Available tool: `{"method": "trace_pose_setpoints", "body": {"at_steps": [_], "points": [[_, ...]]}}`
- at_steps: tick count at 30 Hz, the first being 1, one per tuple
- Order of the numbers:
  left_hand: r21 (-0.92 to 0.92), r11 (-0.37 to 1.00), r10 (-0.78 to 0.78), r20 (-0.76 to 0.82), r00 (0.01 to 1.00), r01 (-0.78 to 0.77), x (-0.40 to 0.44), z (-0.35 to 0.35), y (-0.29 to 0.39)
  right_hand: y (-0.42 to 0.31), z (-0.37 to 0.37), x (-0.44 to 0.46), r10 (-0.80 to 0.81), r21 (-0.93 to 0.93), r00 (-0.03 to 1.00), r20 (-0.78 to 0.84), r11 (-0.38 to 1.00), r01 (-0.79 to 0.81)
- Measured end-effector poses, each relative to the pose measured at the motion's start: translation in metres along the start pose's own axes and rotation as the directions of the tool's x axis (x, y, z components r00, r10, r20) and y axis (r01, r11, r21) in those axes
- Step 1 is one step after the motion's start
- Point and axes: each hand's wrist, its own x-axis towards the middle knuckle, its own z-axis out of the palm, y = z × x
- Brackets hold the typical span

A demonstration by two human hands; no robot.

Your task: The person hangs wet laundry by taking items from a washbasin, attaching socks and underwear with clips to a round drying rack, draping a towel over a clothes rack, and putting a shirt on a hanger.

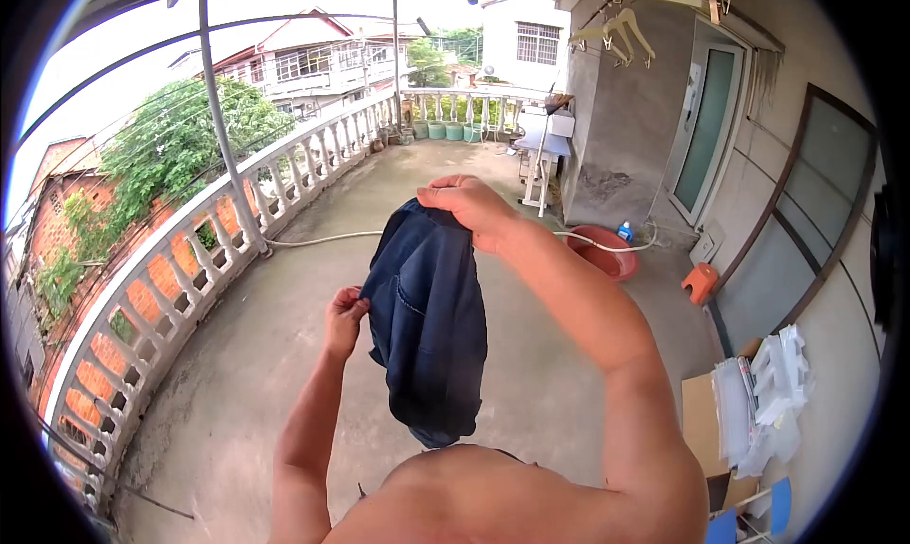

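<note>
A dark blue garment (pixel 431 326) with a stitched seam like a pocket edge hangs in front of my chest, above the concrete floor. My right hand (pixel 471 208) is closed on its top edge, raised higher than the other hand. Lower down, the fingers of my left hand (pixel 347 315) pinch the garment's left edge. The cloth falls in loose vertical folds between and below my hands. Its exact kind cannot be made out from this side.
A white balustrade (pixel 284 179) runs along the left. A hose (pixel 322 238) crosses the floor towards a red basin (pixel 607 252) with a blue bottle (pixel 625 230) beside it. An orange stool (pixel 700 283) and cardboard (pixel 703 421) stand at right; hangers (pixel 630 34) hang above.
</note>
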Motion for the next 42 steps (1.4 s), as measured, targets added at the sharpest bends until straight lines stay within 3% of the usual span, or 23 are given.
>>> {"method": "trace_pose_setpoints", "body": {"at_steps": [3, 8, 10, 11, 13, 15, 17, 18, 21, 22, 24, 26, 29, 31, 33, 34, 35, 36, 37, 40, 41, 42], "points": [[-0.008, 1.0, 0.027, -0.042, 0.999, -0.028, 0.032, -0.022, 0.036, 0.002, -0.028, 0.022, -0.017, 0.013, 1.0, 0.006, 1.0, 0.017], [0.187, 0.961, 0.213, -0.029, 0.977, -0.204, 0.076, -0.032, 0.087, 0.026, -0.067, 0.079, 0.012, -0.026, 0.99, -0.138, 1.0, -0.016], [0.436, 0.89, 0.125, 0.045, 0.991, -0.132, 0.086, -0.035, 0.102, 0.034, -0.075, 0.097, 0.003, -0.031, 0.99, -0.144, 0.999, -0.008], [0.442, 0.886, 0.139, 0.042, 0.989, -0.143, 0.091, -0.034, 0.114, 0.039, -0.079, 0.108, 0.004, -0.031, 0.986, -0.167, 0.999, -0.009], [0.86, 0.438, 0.228, 0.176, 0.958, -0.262, 0.1, -0.021, 0.143, 0.049, -0.083, 0.129, 0.029, -0.043, 0.983, -0.179, 0.998, -0.037], [0.893, 0.389, 0.183, 0.166, 0.969, -0.227, 0.116, -0.025, 0.147, 0.055, -0.086, 0.153, 0.026, -0.091, 0.989, -0.148, 0.995, -0.04], [0.947, 0.222, -0.028, 0.246, 0.969, -0.234, 0.125, -0.023, 0.158, 0.061, -0.089, 0.178, 0.018, -0.096, 0.993, -0.119, 0.995, -0.03], [0.964, 0.092, -0.036, 0.252, 0.967, -0.248, 0.135, -0.022, 0.157, 0.061, -0.089, 0.187, 0.02, -0.1, 0.995, -0.096, 0.995, -0.029], [0.978, 0.075, 0.055, 0.19, 0.98, -0.194, 0.18, -0.034, 0.146, 0.071, -0.103, 0.228, 0.012, -0.179, 0.999, -0.045, 0.984, -0.02], [0.976, 0.137, 0.096, 0.158, 0.983, -0.17, 0.196, -0.036, 0.147, 0.074, -0.108, 0.244, 0.063, -0.257, 0.998, -0.027, 0.964, -0.068], [0.972, 0.127, 0.175, 0.172, 0.969, -0.195, 0.23, -0.04, 0.143, 0.084, -0.122, 0.281, 0.151, -0.401, 0.988, 0.043, 0.908, -0.121], [0.964, 0.118, 0.25, 0.202, 0.947, -0.237, 0.264, -0.034, 0.143, 0.092, -0.136, 0.321, 0.152, -0.488, 0.983, 0.099, 0.869, -0.085], [0.99, 0.1, 0.287, 0.071, 0.955, -0.103, 0.309, -0.018, 0.145, 0.085, -0.151, 0.373, 0.144, -0.614, 0.982, 0.119, 0.788, -0.041], [0.996, 0.075, 0.314, 0.015, 0.949, -0.04, 0.336, -0.014, 0.146, 0.065, -0.157, 0.407, 0.122, -0.745, 0.97, 0.208, 0.663, 0.077], [0.996, 0.084, 0.314, -0.028, 0.949, 0.001, 0.36, -0.013, 0.148, 0.027, -0.165, 0.443, -0.181, -0.805, 0.955, 0.236, 0.513, 0.297], [1.0, 0.024, 0.317, -0.006, 0.948, -0.002, 0.371, -0.016, 0.147, -0.003, -0.167, 0.458, -0.343, -0.814, 0.907, 0.242, 0.437, 0.383], [0.999, -0.037, 0.316, 0.019, 0.949, -0.008, 0.383, -0.019, 0.147, -0.039, -0.161, 0.459, -0.465, -0.828, 0.872, 0.156, 0.42, 0.372], [1.0, -0.016, 0.275, -0.016, 0.961, 0.022, 0.394, -0.022, 0.147, -0.068, -0.164, 0.476, -0.631, -0.846, 0.766, 0.121, 0.339, 0.413], [1.0, -0.016, 0.282, -0.019, 0.959, 0.024, 0.403, -0.024, 0.145, -0.102, -0.166, 0.486, -0.741, -0.889, 0.665, 0.094, 0.238, 0.391], [0.998, -0.033, 0.283, -0.051, 0.958, 0.063, 0.432, -0.039, 0.134, -0.174, -0.17, 0.519, -0.927, -0.991, 0.357, 0.117, -0.087, 0.098], [0.999, -0.022, 0.277, -0.037, 0.96, 0.045, 0.442, -0.048, 0.128, -0.19, -0.169, 0.527, -0.946, -0.99, 0.294, 0.138, -0.133, 0.036], [1.0, -0.008, 0.273, -0.022, 0.962, 0.025, 0.452, -0.057, 0.123, -0.205, -0.175, 0.543, -0.945, -0.986, 0.294, 0.145, -0.161, -0.031]]}}
